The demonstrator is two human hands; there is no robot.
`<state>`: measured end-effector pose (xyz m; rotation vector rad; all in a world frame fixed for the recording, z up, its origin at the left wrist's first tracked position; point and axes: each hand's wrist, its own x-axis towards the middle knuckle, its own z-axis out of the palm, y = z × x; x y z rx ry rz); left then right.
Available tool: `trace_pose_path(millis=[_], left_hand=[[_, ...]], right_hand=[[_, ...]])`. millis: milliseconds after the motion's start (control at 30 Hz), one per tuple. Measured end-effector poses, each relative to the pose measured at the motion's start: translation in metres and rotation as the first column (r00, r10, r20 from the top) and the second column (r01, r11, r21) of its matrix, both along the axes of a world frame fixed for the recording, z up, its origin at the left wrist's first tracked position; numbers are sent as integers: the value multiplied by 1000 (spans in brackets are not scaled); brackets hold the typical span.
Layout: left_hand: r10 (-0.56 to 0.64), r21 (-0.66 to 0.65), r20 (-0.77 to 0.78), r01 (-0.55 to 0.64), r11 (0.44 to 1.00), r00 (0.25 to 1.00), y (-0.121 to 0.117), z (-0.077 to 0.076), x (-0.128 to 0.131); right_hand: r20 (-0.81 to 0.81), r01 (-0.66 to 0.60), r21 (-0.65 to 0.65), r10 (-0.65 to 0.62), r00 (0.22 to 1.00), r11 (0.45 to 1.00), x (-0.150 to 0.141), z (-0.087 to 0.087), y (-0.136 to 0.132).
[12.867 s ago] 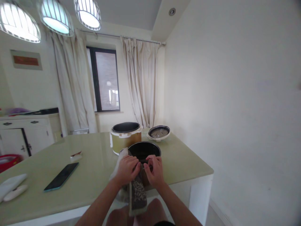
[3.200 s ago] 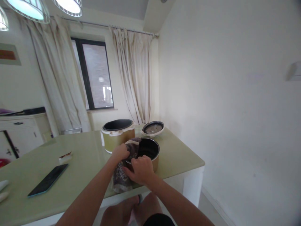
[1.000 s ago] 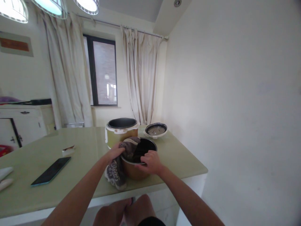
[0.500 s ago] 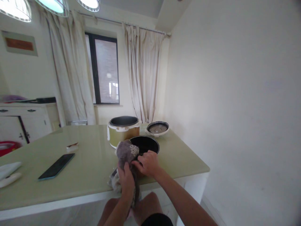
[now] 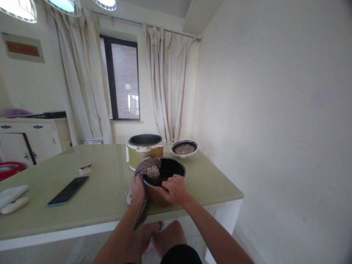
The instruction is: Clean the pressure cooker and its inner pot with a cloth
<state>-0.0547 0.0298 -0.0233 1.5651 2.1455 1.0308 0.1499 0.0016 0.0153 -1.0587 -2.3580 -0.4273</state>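
A dark-lined inner pot (image 5: 173, 168) with a brown outside stands near the table's front edge. Over its left rim lies a grey-brown patterned cloth (image 5: 148, 167), part of it inside the pot and its tail hanging beside the wall. My left hand (image 5: 137, 191) is closed on the cloth at the pot's left side. At the front right rim, my right hand (image 5: 174, 189) grips the pot, fingers curled over the edge and thumb along the rim. Just behind stands the green and white cooker body (image 5: 144, 149), its top uncovered.
The round cooker lid (image 5: 184, 148) lies upturned at the table's back right, near the wall. To the left are a phone (image 5: 68, 190), a small white packet (image 5: 86, 169) and white items (image 5: 13, 200). The green tabletop (image 5: 107, 205) ends just before my knees.
My left hand has moved left and slightly up with the cloth, from the pot's front to its left rim. My right hand stays at the front right rim.
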Motion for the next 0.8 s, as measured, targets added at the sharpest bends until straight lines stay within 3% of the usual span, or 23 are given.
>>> trace_pose_path(millis=[100,233,367,467,600,700,800], left_hand=[[180,59,82,-185,981,980,-19,-17,19],[269,105,100,-279,955,958,-51,-37,48],[173,-12,68,-173,985,983,-71,-55,78],[116,90,237,-141,986,964,-74,-61,88],[24,280,457,-170,945,889,-62,-49,64],[23,277,537,-203,939,843,-43,-30,31],[-28,252,599,-156,955,800,-20,-14,3]], right_hand=[[16,-11,-9,11,1000,1000,-4,1,-1],[30,14,-38,-12,999,999,-9,4,-1],[75,67,-84,-60,995,994,-17,12,-2],[95,70,-102,-61,994,992,-19,16,-1],[89,32,-94,-24,996,995,-11,10,7],[77,-17,-73,23,997,997,4,2,17],[86,-71,-56,76,993,996,23,-2,24]])
